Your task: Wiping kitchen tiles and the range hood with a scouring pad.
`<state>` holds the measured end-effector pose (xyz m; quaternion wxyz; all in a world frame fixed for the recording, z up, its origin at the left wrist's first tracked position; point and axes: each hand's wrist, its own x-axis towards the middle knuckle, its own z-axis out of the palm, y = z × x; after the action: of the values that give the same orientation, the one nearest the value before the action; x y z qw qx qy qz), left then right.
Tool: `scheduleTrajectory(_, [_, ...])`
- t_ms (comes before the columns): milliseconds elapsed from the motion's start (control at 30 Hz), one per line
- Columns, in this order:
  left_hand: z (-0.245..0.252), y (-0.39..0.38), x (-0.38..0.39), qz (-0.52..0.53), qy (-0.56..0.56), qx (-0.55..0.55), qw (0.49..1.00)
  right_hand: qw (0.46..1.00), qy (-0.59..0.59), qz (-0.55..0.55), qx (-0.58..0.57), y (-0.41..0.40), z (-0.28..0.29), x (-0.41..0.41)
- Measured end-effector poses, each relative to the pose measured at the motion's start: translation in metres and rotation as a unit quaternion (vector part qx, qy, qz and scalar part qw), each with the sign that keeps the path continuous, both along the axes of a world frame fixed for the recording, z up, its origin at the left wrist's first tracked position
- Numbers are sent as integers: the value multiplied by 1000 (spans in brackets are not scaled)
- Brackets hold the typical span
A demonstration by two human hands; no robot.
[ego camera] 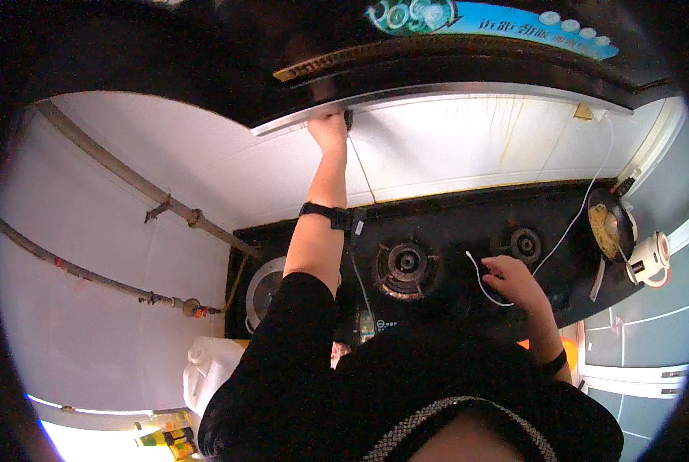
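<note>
My left hand (328, 131) is raised to the lower metal edge of a black range hood (460, 89), its fingers closed. A small dark object (348, 120), too unclear to name, shows at the side of that fist and appears held in it. Over the black cooktop (466, 208), my right hand (509, 280) is held low with its fingers apart and slightly bent. A white cable (569, 225) runs down from the wall and passes behind or under this hand. Its loose end lies just beyond the fingertips. Whether hand and cable touch is hidden.
Two gas burners (407, 263) (525, 245) are on the cooktop. At right stand a frying pan (601, 228) with food and a white electric kettle (649, 263). A round lid or pot (261, 297) lies partly behind my left arm. Pipes (125, 156) cross the left wall above a white jug (206, 369).
</note>
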<state>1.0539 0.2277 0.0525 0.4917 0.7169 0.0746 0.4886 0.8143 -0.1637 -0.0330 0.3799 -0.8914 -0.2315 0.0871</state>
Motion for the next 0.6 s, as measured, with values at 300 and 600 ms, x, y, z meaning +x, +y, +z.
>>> scheduleTrajectory(300, [-38, -2, -7, 20, 128, 44, 991, 1000, -9, 3, -28, 13, -2, -14])
scheduleTrajectory(600, [-52, 12, -5, 6, 124, -104, 987, 998, -25, 10, -57, 8, -11, -10])
